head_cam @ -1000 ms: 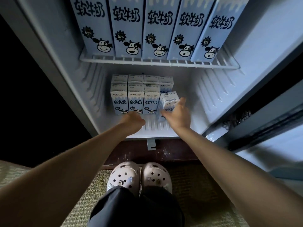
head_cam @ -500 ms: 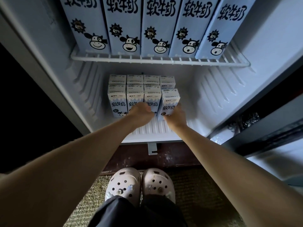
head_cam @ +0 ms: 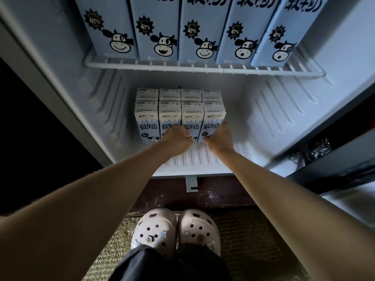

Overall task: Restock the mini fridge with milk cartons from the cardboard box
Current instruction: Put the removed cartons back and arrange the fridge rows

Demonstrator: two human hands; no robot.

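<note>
Your right hand (head_cam: 219, 138) keeps its grip clenched round the end carton (head_cam: 213, 120), apparently squaring it into the front row on the fridge floor (head_cam: 194, 159), while your left hand (head_cam: 176, 139) braces the neighbouring cartons (head_cam: 169, 120), its grip impossible to tell.

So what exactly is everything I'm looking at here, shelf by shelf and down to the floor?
mini fridge: one, white inside, open.
wire shelf: one, white, across the fridge's upper part.
large milk cartons: five, light blue with cartoon cows, side by side on the wire shelf.
small milk cartons: eight, white and blue, two rows of four on the fridge floor.
rug: one, beige woven, on the floor in front.
clogs: two, pale with charms, on the rug.
trousers: dark, bottom edge of view.
left hand: one, against the front row's middle cartons.
right hand: one, grips the rightmost front carton.
</note>
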